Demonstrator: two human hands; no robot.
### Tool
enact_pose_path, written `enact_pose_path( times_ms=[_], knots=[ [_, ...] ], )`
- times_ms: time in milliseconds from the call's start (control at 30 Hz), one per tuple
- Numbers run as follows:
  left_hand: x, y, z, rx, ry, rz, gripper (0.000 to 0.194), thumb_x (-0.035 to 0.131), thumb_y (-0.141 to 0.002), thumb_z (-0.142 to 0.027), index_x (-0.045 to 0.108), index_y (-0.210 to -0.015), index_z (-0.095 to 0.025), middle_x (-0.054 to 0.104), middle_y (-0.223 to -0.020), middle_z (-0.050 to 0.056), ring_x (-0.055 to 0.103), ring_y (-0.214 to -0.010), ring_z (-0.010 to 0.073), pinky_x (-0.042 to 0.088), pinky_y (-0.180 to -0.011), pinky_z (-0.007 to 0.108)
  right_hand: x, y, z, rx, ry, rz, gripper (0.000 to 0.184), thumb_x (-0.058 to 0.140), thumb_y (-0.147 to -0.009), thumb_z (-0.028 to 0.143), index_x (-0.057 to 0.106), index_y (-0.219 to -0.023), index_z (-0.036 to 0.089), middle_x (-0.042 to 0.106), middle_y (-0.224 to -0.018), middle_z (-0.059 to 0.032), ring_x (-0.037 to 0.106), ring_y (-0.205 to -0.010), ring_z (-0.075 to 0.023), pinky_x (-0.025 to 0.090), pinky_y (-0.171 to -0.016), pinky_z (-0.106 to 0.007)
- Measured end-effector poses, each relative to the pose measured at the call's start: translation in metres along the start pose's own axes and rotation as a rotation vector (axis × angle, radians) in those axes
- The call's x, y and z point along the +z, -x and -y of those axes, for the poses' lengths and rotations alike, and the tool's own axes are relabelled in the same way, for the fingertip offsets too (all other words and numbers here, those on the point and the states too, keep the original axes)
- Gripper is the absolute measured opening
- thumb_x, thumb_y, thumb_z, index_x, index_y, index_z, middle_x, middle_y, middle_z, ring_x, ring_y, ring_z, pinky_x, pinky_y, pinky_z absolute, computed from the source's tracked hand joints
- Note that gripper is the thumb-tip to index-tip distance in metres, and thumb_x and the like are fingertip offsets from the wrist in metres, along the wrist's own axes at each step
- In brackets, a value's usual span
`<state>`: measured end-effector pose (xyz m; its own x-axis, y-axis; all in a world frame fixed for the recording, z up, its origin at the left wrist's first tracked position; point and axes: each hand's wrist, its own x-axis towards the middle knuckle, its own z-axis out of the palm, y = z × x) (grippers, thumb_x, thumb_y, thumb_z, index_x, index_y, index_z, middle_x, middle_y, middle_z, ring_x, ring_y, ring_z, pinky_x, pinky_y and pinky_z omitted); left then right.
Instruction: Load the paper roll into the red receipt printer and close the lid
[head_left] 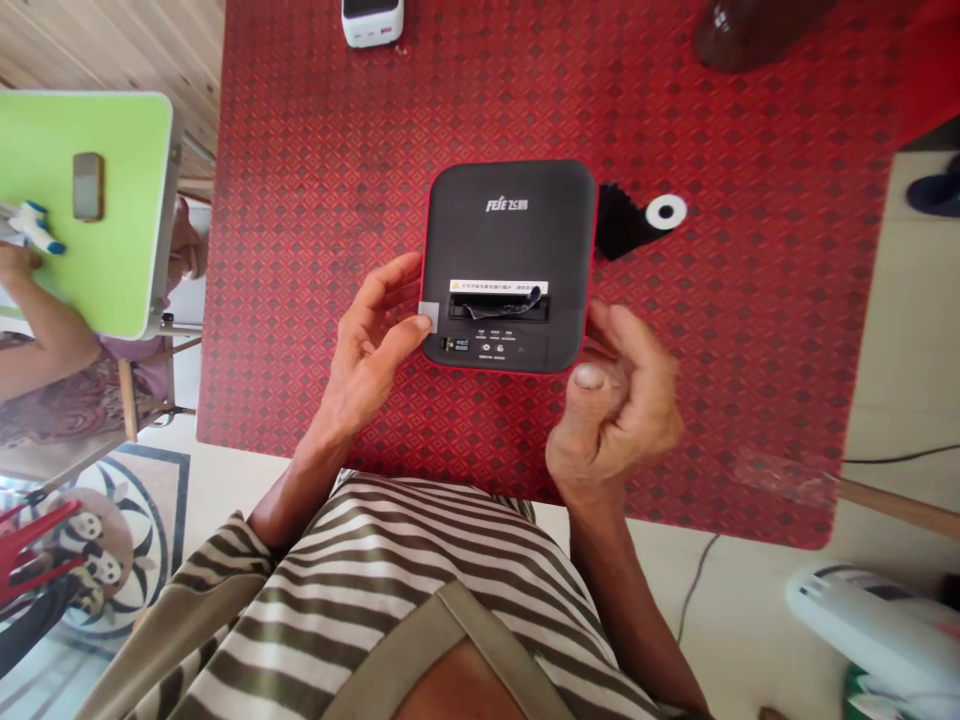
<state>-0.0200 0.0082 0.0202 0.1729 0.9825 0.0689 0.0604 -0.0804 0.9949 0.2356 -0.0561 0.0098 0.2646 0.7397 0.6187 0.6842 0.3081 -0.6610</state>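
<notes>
A black box-shaped device (510, 240) with rounded corners, a red edge and FEJE lettering faces me over the table. A dark crumpled strip (499, 305) sticks out of its slot. My left hand (375, 335) grips its lower left edge, thumb on a pale sticker (428, 317) and fingers along the side. At the lower right edge, my right hand (619, 395) has curled fingers against the side; its thumb points up, off the device, and its fingertips are partly hidden. Just right of the device lies a black roll (634, 225) with a white core.
The red patterned table (315, 200) bears a white gadget (373, 22) at the back and a dark brown container (739, 35) at back right. To the left, a person's arm (49, 335) rests by a green table (112, 250) with a phone (88, 187).
</notes>
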Motion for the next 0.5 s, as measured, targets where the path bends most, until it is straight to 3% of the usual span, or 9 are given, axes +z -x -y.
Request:
enact_pose_path(
  times_ms=[133,267,500],
  knots=[
    [0.0032,-0.0003,0.0046,0.055,-0.01,-0.024,0.059,0.081,-0.122,-0.075,0.073,-0.173,-0.047,0.087,-0.17,0.005,0.084,-0.154,0.0386,0.075,-0.126,0.065,0.0035,0.0088,0.0029,-0.012,0.043,-0.012,0.053,0.061,-0.132,0.055,0.084,-0.172,0.03,0.099,-0.132,-0.0106,0.098,-0.102,-0.0298,0.081,-0.085,-0.044],
    [0.0031,-0.001,0.0071,0.075,-0.051,-0.016,0.053,0.076,-0.125,-0.072,0.071,-0.172,-0.05,0.087,-0.168,0.003,0.084,-0.152,0.038,0.075,-0.122,0.066,0.0064,0.0095,0.0041,0.015,0.021,-0.058,0.048,0.064,-0.13,0.053,0.089,-0.166,0.034,0.099,-0.122,-0.0087,0.093,-0.085,-0.0286,0.076,-0.073,-0.043],
    [0.0083,-0.0011,-0.0004,-0.026,-0.112,-0.05,0.049,0.073,-0.124,-0.059,0.066,-0.17,-0.045,0.083,-0.171,0.006,0.08,-0.157,0.0378,0.072,-0.125,0.06,0.0076,0.0077,0.0025,0.074,-0.114,-0.077,0.05,0.073,-0.124,0.061,0.089,-0.167,0.042,0.098,-0.125,-0.0067,0.097,-0.097,-0.0335,0.078,-0.076,-0.046]
  ],
)
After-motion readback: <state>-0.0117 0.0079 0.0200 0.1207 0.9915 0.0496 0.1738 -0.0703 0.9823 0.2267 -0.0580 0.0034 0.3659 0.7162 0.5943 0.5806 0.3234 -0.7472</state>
